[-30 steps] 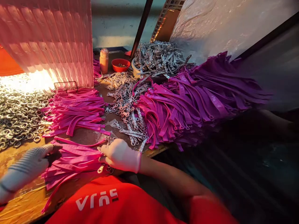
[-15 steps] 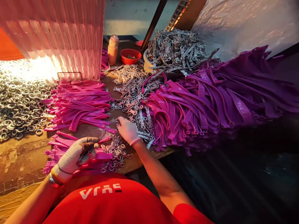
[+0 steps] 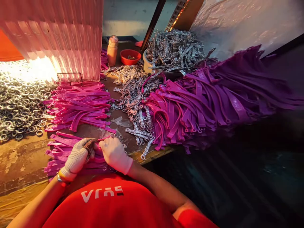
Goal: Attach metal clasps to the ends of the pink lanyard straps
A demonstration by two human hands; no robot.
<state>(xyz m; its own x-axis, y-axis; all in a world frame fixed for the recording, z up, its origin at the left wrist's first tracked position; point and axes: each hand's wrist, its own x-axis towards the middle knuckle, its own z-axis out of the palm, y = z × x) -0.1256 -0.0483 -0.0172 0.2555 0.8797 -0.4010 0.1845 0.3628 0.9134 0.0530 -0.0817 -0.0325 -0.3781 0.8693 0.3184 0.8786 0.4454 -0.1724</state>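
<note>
My left hand (image 3: 79, 155), in a dotted white work glove with brown wrapping on its finger and thumb, is closed at the lower pile of pink straps (image 3: 57, 148). A thin pink strap (image 3: 104, 138) runs from its fingertips towards my right hand (image 3: 115, 153). That right hand, in a thin pale glove, is closed in a pinch close beside the left fingers; what it pinches is hidden. A small metal ring shows just above its knuckles. Several shiny metal link pieces (image 3: 140, 133) lie on the table to the right of it.
Loose metal rings (image 3: 21, 110) cover the left side. Another pink strap pile (image 3: 78, 104) lies ahead, before a corrugated plastic sheet (image 3: 78, 41). Metal chains (image 3: 175, 47) overflow a tub at the back right, behind heaped purple straps (image 3: 201, 98). A bottle (image 3: 112, 52) and red bowl (image 3: 130, 60) stand behind.
My right hand has come back from beside the metal pieces, down and left to my left hand. My left hand has moved slightly right, its fingers closing. The view has shifted a little.
</note>
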